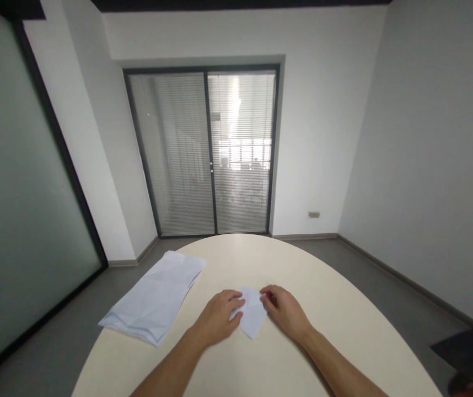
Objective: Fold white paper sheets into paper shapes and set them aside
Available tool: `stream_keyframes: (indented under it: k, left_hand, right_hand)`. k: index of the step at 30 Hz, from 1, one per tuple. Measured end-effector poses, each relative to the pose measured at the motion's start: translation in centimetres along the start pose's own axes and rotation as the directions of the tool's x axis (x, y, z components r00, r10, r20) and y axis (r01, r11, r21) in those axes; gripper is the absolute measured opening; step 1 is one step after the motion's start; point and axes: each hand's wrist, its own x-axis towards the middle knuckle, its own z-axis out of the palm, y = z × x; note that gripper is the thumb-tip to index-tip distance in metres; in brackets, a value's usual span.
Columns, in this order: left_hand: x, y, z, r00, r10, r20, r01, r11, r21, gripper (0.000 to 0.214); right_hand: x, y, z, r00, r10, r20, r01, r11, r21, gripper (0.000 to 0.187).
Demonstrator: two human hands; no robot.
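A small piece of folded white paper (253,314) lies on the table in front of me, its lower end narrowing to a point. My left hand (219,317) rests at its left side, thumb and fingers apart, with fingertips on the paper's edge. On the opposite side, my right hand (285,311) has curled fingers closed at the paper's upper right edge. Part of that edge is hidden behind the fingertips. To the left of both hands lies a stack of larger creased white sheets (157,295).
The round cream table (323,286) has a curved edge ahead and to the right. Beyond it stand a glass door with blinds (178,165) and white walls. A dark object (468,353), partly cut off, is at the lower right.
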Motion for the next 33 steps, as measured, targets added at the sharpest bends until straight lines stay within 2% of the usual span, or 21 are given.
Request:
stream_keyframes:
  k: [5, 13, 17, 24, 29, 33]
  left_hand:
    - [0.0, 0.0, 0.1, 1.0, 0.003, -0.004, -0.003, 1.0, 0.002, 0.038]
    - [0.1, 0.1, -0.1, 1.0, 0.0, -0.006, 0.0, 1.0, -0.003, 0.037]
    - [0.2, 0.5, -0.6, 1.0, 0.006, 0.003, -0.006, 1.0, -0.006, 0.037]
    - [0.2, 0.5, -0.4, 1.0, 0.017, -0.003, -0.017, 1.0, -0.007, 0.036]
    - [0.3, 0.5, -0.5, 1.0, 0.021, -0.007, -0.021, 1.0, -0.009, 0.036]
    - [0.3, 0.4, -0.4, 1.0, 0.009, -0.021, -0.01, 0.999, -0.038, 0.037]
  right_hand:
    - [0.0, -0.2, 0.0, 1.0, 0.025, 0.004, -0.025, 0.999, 0.025, 0.031]
    - [-0.2, -0.4, -0.1, 0.994, 0.101, -0.046, -0.107, 0.983, -0.147, 0.034]
    - [-0.1, -0.4, -0.1, 0.992, 0.12, -0.026, -0.122, 0.987, -0.103, 0.035]
    - [-0.2, -0.7, -0.2, 1.0, -0.01, 0.019, 0.009, 0.998, 0.061, 0.037]
    - [-0.3, -1.1, -0.7, 0.998, -0.063, 0.001, 0.063, 0.992, 0.109, 0.036]
    - [-0.5, -0.7, -1.5, 0.98, -0.186, 0.072, 0.17, 0.968, 0.185, 0.038]
